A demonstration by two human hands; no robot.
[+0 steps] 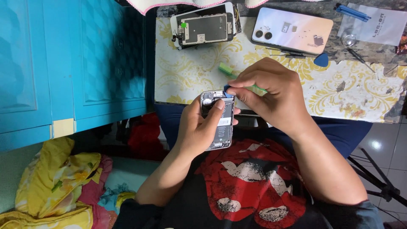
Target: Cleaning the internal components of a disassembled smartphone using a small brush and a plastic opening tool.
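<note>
Blue pry pick [227, 90] pinched in right hand [271, 95], working the opened phone's [218, 121] top edge.
Left hand [197, 129] clasps the phone from nine o'clock; shallow, gentle prying seems wisest.

Black shirt [254, 186] with red-and-white print; bare forearms.

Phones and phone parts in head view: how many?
3. Opened phone body in the left hand; detached screen assembly on the table's far edge; pale iridescent phone face-down beside it.

white plastic packet [378, 26] far right of table | detached phone screen [205, 26] top centre, face down
</note>
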